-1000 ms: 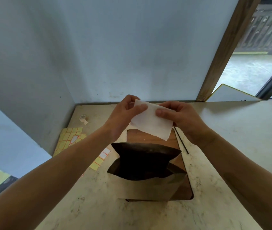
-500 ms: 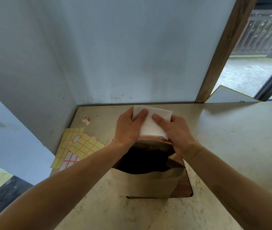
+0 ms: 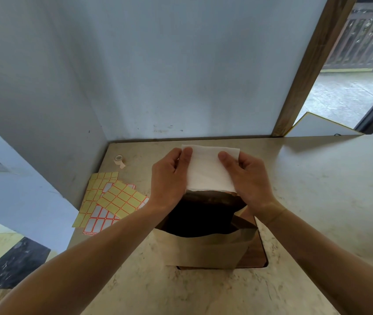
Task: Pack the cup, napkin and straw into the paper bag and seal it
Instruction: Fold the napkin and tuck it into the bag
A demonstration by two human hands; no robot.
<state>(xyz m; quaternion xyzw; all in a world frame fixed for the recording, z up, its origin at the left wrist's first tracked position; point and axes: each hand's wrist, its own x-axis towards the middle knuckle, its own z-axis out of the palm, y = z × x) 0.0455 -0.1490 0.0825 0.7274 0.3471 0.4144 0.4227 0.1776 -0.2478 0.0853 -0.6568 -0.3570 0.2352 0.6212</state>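
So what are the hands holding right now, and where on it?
Both hands hold the white napkin over the open paper bag: the left hand pinches its upper left edge, the right hand its upper right edge.

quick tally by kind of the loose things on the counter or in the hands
napkin: 1, held by the left hand and right hand
paper bag: 1
tape roll: 1
sticker sheets: at least 3, overlapping
total: at least 6
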